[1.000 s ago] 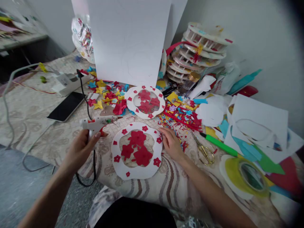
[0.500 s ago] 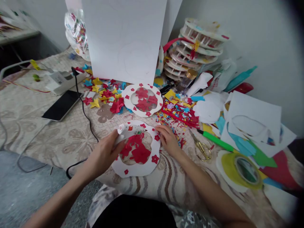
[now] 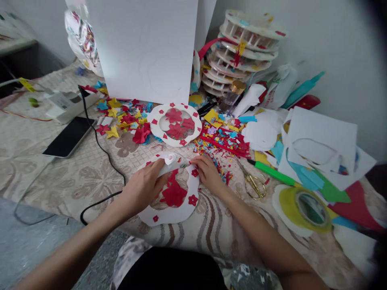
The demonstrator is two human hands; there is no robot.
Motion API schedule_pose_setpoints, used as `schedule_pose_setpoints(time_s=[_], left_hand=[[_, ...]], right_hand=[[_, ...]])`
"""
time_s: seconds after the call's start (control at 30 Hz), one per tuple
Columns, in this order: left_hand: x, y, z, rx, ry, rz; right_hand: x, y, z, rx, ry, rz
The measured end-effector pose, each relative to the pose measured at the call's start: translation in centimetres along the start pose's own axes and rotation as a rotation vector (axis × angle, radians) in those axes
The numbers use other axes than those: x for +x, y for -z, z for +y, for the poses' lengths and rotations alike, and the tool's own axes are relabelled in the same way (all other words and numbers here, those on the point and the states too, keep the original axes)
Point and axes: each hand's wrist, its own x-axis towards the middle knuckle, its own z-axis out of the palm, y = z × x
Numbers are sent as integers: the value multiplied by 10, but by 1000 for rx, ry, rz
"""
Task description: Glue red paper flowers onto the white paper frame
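Observation:
My left hand [image 3: 144, 186] is closed around a white glue gun [image 3: 173, 161] whose nozzle points right, over the top rim of a white paper ring [image 3: 172, 213] with red flowers [image 3: 174, 194] in its middle. My right hand [image 3: 208, 174] rests at the ring's right edge, fingertips close to the gun's nozzle and pressed on the rim; whether it pinches anything I cannot make out. The gun's black cord [image 3: 99, 149] trails left across the cloth.
A second flower ring [image 3: 176, 124] lies behind, with paper scraps [image 3: 225, 139] around it. Scissors [image 3: 255, 185], a green marker [image 3: 273, 172] and a yellow tape roll [image 3: 308, 207] sit at right. A phone [image 3: 68, 137], a power strip [image 3: 65, 104], a white board [image 3: 145, 48] and stacked discs [image 3: 242, 52] stand further off.
My left hand brought the glue gun from the left side over onto the ring's top edge. My right hand stayed at the ring's right rim. The view shifted slightly.

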Motion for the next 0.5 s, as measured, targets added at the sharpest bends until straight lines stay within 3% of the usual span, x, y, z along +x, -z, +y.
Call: schedule_pose_setpoints(time_s=[0.5], left_hand=[[5,-4,7,108,-14,-23]], right_hand=[[0,0,2,11,-2,4]])
